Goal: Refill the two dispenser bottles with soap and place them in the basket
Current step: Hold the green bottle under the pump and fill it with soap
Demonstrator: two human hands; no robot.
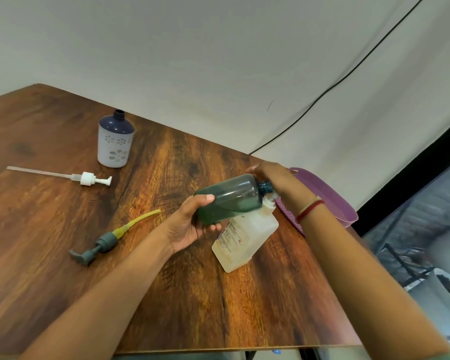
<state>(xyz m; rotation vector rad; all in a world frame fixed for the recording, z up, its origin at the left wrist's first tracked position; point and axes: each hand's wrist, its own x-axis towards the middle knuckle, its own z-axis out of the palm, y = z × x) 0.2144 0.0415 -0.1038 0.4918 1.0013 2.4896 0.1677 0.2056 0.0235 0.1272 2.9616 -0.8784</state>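
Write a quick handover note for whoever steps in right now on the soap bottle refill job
Left hand grips the base of the green bottle, held sideways in the air; right hand is at its open neck.
Soap jug sits on the table just below.
White bottle stands open; white pump and grey pump lie loose.
Purple basket holds no bottle in view.
Left: filling, both pumps, basketing.
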